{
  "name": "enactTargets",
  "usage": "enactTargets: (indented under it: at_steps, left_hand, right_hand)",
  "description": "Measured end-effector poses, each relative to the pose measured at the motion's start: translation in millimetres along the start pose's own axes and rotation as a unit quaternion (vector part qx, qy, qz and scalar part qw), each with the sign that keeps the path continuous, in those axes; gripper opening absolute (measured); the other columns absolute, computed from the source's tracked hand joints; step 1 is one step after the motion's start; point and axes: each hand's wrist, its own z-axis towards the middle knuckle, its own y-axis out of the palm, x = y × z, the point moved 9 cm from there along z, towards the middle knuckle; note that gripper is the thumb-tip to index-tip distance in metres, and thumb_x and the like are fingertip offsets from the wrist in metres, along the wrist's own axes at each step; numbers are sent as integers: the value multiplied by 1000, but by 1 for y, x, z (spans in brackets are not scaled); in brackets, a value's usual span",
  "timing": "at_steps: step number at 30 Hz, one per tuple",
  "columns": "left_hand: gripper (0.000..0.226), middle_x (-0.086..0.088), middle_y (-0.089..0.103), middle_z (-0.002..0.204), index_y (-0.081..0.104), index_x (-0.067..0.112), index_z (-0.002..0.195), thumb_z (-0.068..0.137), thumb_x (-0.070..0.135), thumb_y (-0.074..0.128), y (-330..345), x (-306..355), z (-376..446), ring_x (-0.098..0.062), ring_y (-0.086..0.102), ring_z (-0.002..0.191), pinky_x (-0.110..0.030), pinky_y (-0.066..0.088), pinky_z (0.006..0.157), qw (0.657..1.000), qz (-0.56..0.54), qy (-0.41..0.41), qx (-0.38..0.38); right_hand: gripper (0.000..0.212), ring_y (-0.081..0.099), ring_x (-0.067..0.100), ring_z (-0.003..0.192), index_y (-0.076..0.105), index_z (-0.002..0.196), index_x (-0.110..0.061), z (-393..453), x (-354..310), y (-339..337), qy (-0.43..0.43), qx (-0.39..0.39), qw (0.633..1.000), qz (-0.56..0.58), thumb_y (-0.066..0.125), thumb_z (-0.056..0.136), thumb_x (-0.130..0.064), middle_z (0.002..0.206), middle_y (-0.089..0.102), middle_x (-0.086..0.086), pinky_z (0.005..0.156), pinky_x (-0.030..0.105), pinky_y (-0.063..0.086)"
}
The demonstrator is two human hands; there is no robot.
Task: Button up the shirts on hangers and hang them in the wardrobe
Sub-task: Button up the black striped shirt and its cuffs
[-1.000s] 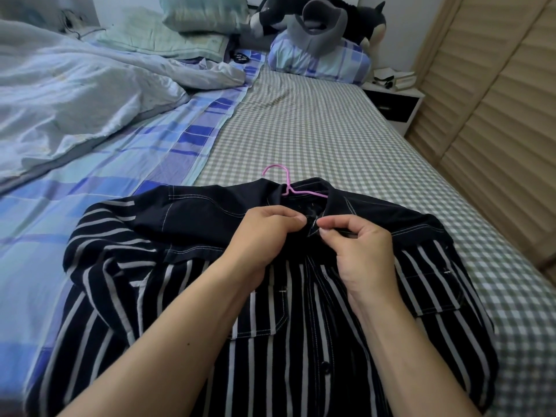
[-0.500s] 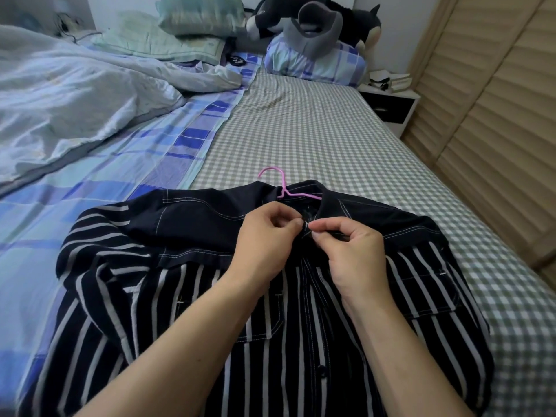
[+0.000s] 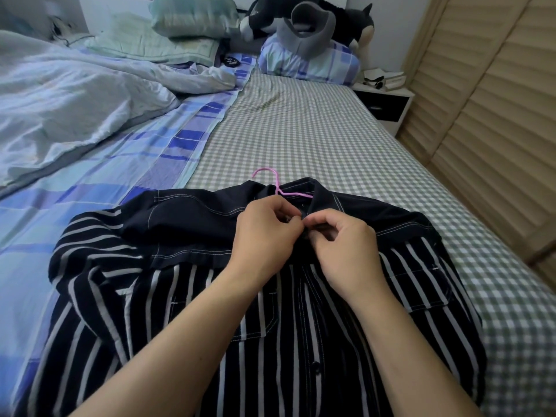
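Observation:
A dark navy shirt with white stripes (image 3: 186, 296) lies face up on the bed, its collar pointing away from me. A pink hanger (image 3: 275, 182) sits inside it, with only the hook and a short bit of wire showing above the collar. My left hand (image 3: 264, 233) and my right hand (image 3: 346, 251) meet at the top of the front placket, just below the collar. Each hand pinches an edge of the shirt there with curled fingers. The button between the fingertips is hidden. A lower button (image 3: 316, 366) on the placket looks fastened.
The bed has a grey checked sheet (image 3: 301, 130) and a blue plaid sheet (image 3: 120, 182). A rumpled white duvet (image 3: 60, 100) fills the left, pillows and a plush toy (image 3: 310, 22) the far end. Louvred wardrobe doors (image 3: 496, 115) run along the right, beside a nightstand (image 3: 382, 103).
My two hands have come closer together at the top of the placket, fingertips now touching. The shirt has barely shifted.

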Motion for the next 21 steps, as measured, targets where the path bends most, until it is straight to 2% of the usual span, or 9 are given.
enactTargets:
  at_steps: [3,7,10,13,18,20,21]
  left_hand:
    - [16,15,70,70,72,31,78,84,17,69,3,1,-1,5,64,67,-16,47,60,999,33,12,-8]
    - [15,17,72,86,76,32,92,86,20,68,6,9,-8,2,65,87,-25,55,80,996,67,55,-17]
    - [20,15,66,101,74,29,107,87,32,74,10,17,-16,-4,56,106,-25,46,95,983,136,122,-4]
    - [19,10,64,97,75,22,107,88,26,75,9,21,-20,-11,53,100,-24,42,89,968,177,176,37]
    - [13,1,64,82,76,12,95,86,5,70,11,29,-27,-21,55,80,-39,51,72,931,233,265,98]
    - [16,2,65,86,76,13,99,85,6,72,14,27,-25,-20,56,83,-38,50,76,929,235,272,84]
    - [19,4,66,90,76,16,103,86,9,73,14,25,-24,-19,57,88,-32,49,81,937,224,260,69]
  right_hand:
    - [33,71,-1,82,74,92,-33,-2,5,1,19,-2,1000,-18,64,91,-1,87,75,-13,76,21,60]
    - [48,73,5,87,72,93,-31,-3,11,2,49,-7,998,26,51,86,11,91,76,-8,84,30,61]
    - [44,72,2,88,73,98,-29,-3,14,3,64,-11,997,33,54,87,9,92,76,-8,84,29,61]
    - [43,74,8,91,74,95,-31,-2,19,6,79,-19,995,60,55,85,7,93,77,-8,86,35,61]
    - [37,74,11,93,71,98,-27,-4,21,8,86,-28,991,96,57,86,5,93,78,-6,89,40,60]
    - [38,74,10,93,70,99,-27,-4,20,7,82,-23,992,94,55,87,6,93,78,-7,89,39,60]
    - [39,74,10,93,70,99,-27,-5,20,6,80,-20,992,91,54,86,6,93,77,-7,89,38,60]
